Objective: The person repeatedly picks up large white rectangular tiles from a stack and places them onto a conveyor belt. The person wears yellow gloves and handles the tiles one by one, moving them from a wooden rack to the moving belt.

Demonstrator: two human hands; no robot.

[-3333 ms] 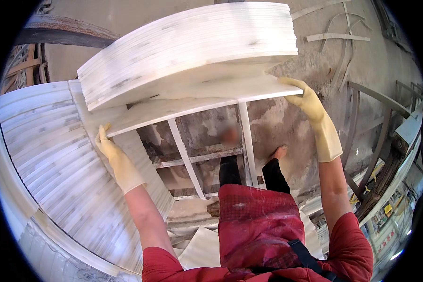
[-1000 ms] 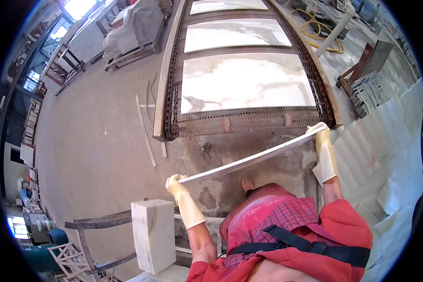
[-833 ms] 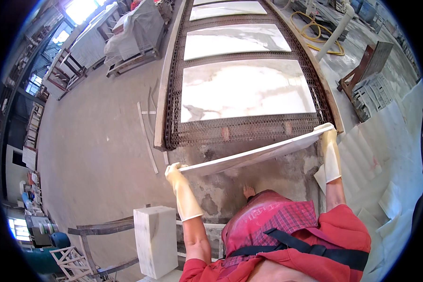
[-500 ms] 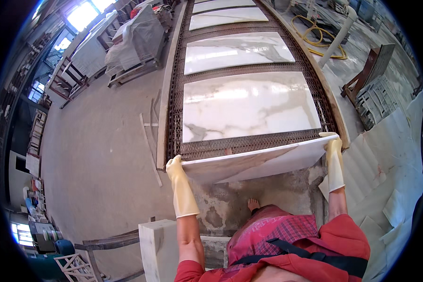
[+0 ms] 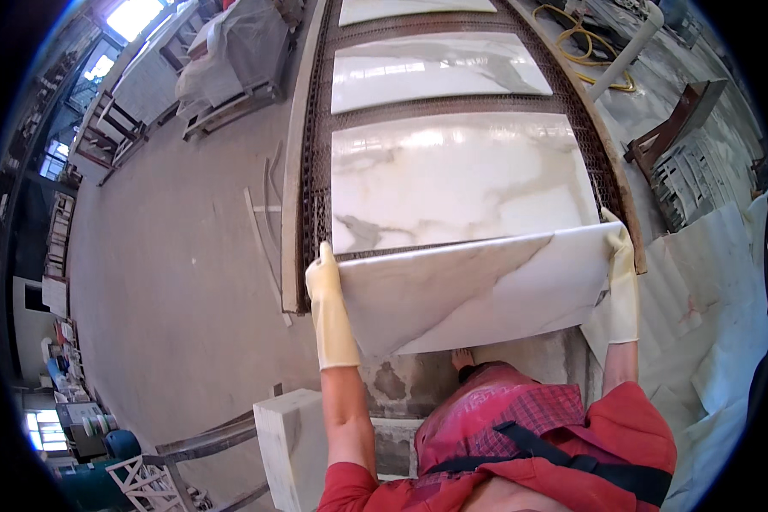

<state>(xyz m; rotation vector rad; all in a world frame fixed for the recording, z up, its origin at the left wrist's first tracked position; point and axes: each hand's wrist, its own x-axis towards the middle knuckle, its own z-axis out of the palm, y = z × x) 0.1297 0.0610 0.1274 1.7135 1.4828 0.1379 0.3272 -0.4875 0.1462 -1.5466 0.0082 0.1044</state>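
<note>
A white marble slab (image 5: 478,290) with grey-brown veins is held tilted at the near end of a conveyor, its upper edge farther from me. My left hand (image 5: 322,271), in a cream rubber glove, grips its left end. At the right end my gloved right hand (image 5: 620,239) is closed round the edge. Just beyond lies a polished marble slab (image 5: 461,179) flat on the mesh conveyor belt (image 5: 317,171). Another marble slab (image 5: 435,72) rests behind it. The held slab hides the belt's near end.
Wooden rails (image 5: 292,230) border the conveyor. A thick stone block (image 5: 290,444) stands beside my left forearm. Crumpled white sheeting (image 5: 700,299) covers the right side, near a rusty metal bracket (image 5: 678,128). Wrapped pallet goods (image 5: 235,64) and a yellow hose (image 5: 572,43) lie farther off.
Both hands have moved forward with the slab, and its face has turned more toward me. The conveyor and its slabs appear nearer in view.
</note>
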